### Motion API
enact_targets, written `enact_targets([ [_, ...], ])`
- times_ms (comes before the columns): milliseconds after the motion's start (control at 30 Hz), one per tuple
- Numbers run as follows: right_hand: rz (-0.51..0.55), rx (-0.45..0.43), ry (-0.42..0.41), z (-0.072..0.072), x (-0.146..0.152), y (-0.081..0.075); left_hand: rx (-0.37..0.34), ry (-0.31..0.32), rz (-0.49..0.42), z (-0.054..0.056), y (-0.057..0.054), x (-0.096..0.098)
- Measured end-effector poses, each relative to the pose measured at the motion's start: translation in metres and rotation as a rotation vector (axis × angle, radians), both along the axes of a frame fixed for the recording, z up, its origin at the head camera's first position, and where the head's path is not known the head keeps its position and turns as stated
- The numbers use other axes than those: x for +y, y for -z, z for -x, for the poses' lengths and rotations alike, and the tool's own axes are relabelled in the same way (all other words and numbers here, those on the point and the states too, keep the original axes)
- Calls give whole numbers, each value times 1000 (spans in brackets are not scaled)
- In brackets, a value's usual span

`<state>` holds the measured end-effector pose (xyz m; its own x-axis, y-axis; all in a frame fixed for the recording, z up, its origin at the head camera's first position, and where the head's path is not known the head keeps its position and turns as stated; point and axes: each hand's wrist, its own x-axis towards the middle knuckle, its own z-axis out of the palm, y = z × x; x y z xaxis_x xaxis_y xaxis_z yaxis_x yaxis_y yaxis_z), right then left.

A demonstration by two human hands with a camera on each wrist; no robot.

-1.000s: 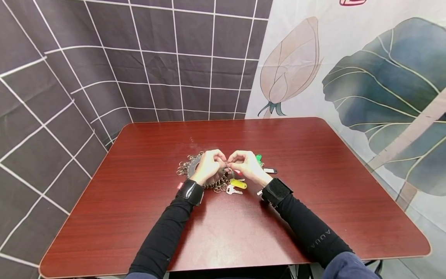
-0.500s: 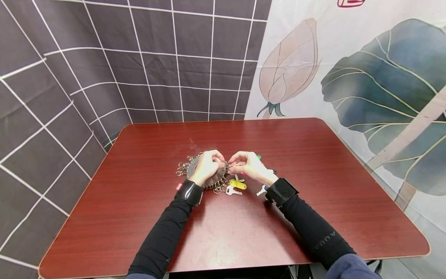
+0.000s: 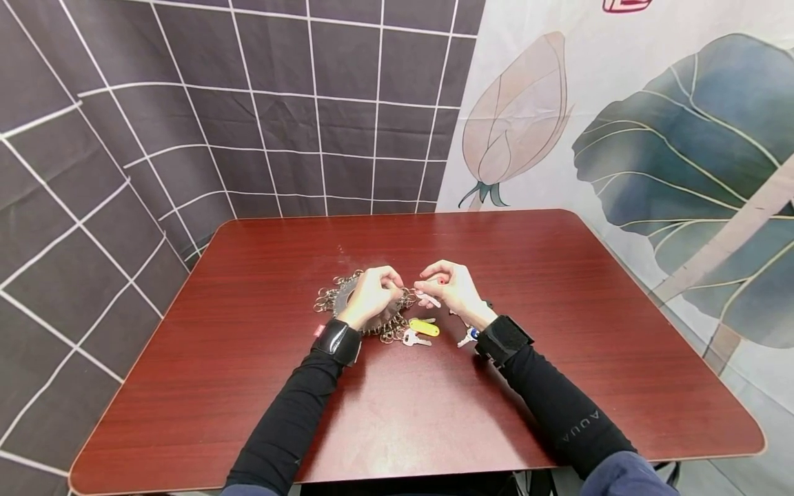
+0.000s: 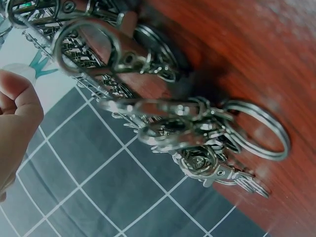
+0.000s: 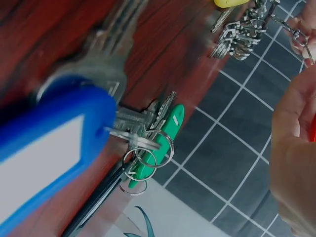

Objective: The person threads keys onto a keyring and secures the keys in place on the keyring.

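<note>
A grey metal disc [image 3: 343, 301], ringed with clasps and split rings, lies flat under my left hand [image 3: 374, 297]. The thumb and fingers of that hand pinch a key ring [image 5: 308, 52] at the disc's right edge. Just right of it, my right hand [image 3: 457, 291] holds a red key tag [image 3: 442, 280] between curled fingers. From below the right fingertips a silver key [image 3: 429, 299] points out toward the lower right. Many clasps and a large split ring [image 4: 264, 133] fill the left wrist view.
In front of the hands lie a yellow key tag [image 3: 424, 327] and a silver key [image 3: 414, 337]. A blue key tag [image 5: 59, 143] with its key is beside the right wrist. Beyond it are a green tag [image 5: 170, 123] and a black tag [image 5: 94, 202], with rings.
The fingertips were together at the ring; the right hand has drawn away to the right and turned up, and the red tag and key now show. The left hand stays over the disc.
</note>
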<state>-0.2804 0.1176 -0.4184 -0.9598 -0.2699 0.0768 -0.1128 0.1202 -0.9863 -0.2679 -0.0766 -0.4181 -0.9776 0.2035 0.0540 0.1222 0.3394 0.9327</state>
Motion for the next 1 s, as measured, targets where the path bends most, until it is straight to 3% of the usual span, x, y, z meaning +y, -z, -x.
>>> enact_targets([
  [200, -30, -8, 15, -1, 0, -4, -7, 10, -10, 1, 1, 0],
  [433, -63, 0, 25, 2, 2, -4, 55, 2, 46, 2, 2, 0],
  [800, -90, 60, 49, 0, 3, -1, 69, 10, 55, 1, 2, 1],
  [900, -118, 56, 26, 0, 4, -1, 75, 64, 63, 3, 2, 0],
  [1000, -199, 37, -50, -1, 8, -2, 77, 169, 87, 5, 0, -3],
])
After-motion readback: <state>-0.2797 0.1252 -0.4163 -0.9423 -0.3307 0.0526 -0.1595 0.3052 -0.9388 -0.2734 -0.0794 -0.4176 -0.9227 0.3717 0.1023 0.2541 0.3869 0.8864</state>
